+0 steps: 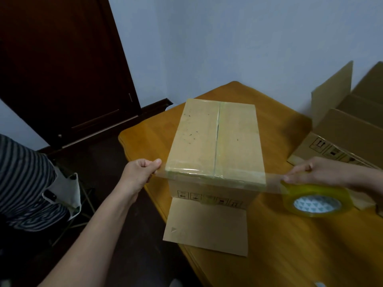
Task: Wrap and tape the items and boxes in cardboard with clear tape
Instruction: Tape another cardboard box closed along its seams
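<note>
Tape strip [217,180] spans the near top edge of the box [215,139]; my left hand [138,172] pinches its end, my right hand [315,171] grips the tape roll [317,200]. 1 open carton [348,131] stands at right.

Before me, my wooden counter [290,245] carries the taped box [215,141] at centre. A flat cardboard sheet [207,224], seemingly under it, juts out at six o'clock. Open cartons [348,131] stand at three o'clock.

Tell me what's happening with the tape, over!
Left hand pinches tape strip. Right hand holds roll. Strip spans near edge of box. Nothing blocking.
</note>
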